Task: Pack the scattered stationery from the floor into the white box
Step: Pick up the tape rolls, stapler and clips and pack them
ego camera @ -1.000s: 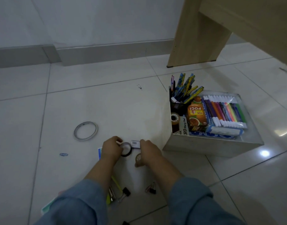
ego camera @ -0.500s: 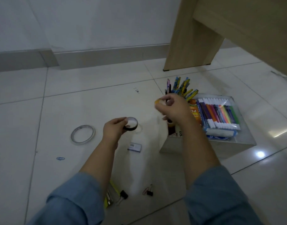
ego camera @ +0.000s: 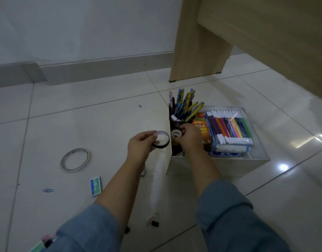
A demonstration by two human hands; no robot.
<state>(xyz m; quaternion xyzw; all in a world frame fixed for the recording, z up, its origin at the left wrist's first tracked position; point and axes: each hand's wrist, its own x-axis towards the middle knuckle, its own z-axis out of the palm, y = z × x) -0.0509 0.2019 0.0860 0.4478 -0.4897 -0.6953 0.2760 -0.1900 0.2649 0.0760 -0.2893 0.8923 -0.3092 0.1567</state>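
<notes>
The white box (ego camera: 229, 166) stands on the floor tiles at centre right, holding upright pens (ego camera: 185, 104), an orange carton (ego camera: 202, 128) and a pack of coloured markers (ego camera: 231, 127). My left hand (ego camera: 141, 147) holds a small black tape roll (ego camera: 161, 140) just left of the box's edge. My right hand (ego camera: 190, 138) reaches inside the box's left compartment, fingers on a small tape roll (ego camera: 175, 133) there. On the floor lie a clear tape ring (ego camera: 75, 160), a small blue-green packet (ego camera: 95, 185), a blue paper clip (ego camera: 48, 190) and a binder clip (ego camera: 153, 221).
A wooden furniture leg (ego camera: 196, 51) stands behind the box, with its top overhanging at upper right. A wall with a grey skirting (ego camera: 83, 68) runs across the back. More small items (ego camera: 45, 241) lie at the bottom left, partly hidden by my sleeve.
My right hand has gone down from above the pens into the box's left compartment with its small roll. My left hand has carried the black tape roll rightward to the box's edge.
</notes>
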